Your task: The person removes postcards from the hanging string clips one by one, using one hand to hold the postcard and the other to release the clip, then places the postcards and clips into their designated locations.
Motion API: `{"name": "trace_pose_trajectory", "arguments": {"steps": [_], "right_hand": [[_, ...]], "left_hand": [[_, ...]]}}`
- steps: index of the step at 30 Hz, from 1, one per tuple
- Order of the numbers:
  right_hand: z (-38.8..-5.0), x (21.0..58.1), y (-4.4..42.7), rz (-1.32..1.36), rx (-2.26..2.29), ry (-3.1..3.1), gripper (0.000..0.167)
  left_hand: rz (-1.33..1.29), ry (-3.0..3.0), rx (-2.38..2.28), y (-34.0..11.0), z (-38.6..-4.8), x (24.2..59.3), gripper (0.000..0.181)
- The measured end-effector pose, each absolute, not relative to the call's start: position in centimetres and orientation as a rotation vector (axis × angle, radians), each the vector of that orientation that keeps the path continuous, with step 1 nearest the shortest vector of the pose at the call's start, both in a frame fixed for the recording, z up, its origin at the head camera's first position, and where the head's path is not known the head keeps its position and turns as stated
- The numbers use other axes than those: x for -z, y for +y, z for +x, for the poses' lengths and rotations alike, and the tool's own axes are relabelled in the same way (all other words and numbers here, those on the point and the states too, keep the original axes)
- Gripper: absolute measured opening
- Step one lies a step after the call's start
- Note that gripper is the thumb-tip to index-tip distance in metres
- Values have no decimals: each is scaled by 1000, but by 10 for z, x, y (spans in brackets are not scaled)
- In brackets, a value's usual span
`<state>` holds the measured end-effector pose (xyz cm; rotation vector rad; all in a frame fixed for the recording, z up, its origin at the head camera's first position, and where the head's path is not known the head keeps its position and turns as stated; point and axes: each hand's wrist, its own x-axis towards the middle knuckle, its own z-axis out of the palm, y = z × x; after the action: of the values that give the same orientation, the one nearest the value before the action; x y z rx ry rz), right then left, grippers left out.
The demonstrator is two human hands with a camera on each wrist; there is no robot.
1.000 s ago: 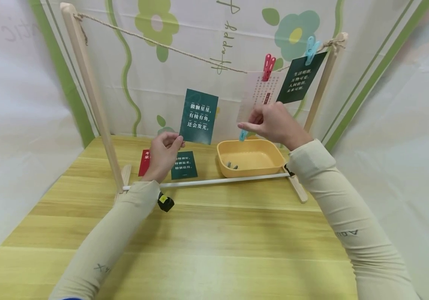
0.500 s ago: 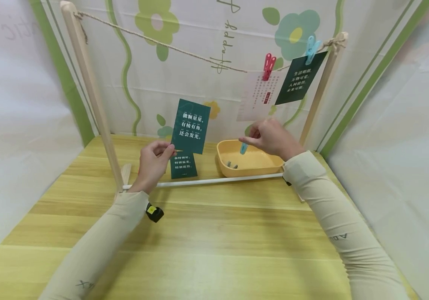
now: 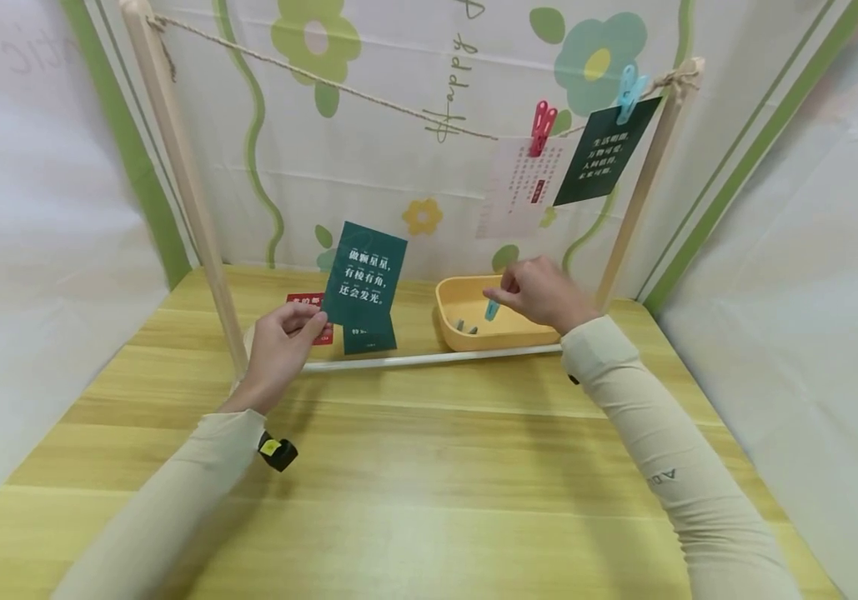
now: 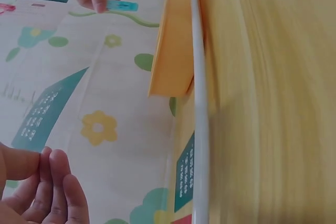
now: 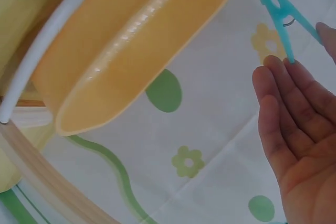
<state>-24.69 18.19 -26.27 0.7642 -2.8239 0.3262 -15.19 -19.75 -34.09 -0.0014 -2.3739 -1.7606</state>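
My left hand (image 3: 278, 346) pinches a dark green card (image 3: 365, 275) with white lettering by its lower left corner, tilted above the table. In the right wrist view, a light blue clothespin (image 5: 278, 11) is pinched by its handles between the thumb and fingertips of my right hand (image 5: 304, 119). That hand is over the yellow basin (image 3: 499, 337) in the head view. On the twine (image 3: 323, 81) hang a pale pink card (image 3: 514, 196) under a red clothespin (image 3: 543, 129) and a dark green card (image 3: 601, 158) under another light blue clothespin (image 3: 629, 92).
A wooden frame's left post (image 3: 181, 175) and right post (image 3: 639, 192) carry the twine; a white bar (image 3: 398, 361) runs low between them. Behind the bar lie a red card (image 3: 304, 300) and another green card (image 3: 372, 342). Several small grey pieces (image 3: 466, 327) lie in the basin.
My left hand has come down and to the left with the green card. Lower too is my right hand, still pinching the blue clothespin, and it has moved away from the pink card.
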Motion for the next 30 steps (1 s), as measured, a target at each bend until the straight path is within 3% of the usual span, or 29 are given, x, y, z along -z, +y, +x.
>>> {"name": "trace_pose_trajectory", "arguments": {"steps": [30], "right_hand": [[-268, 317, 188, 733, -155, -2902, 39]], "left_hand": [[-63, -2587, 1600, -254, -106, 370, 37]]}}
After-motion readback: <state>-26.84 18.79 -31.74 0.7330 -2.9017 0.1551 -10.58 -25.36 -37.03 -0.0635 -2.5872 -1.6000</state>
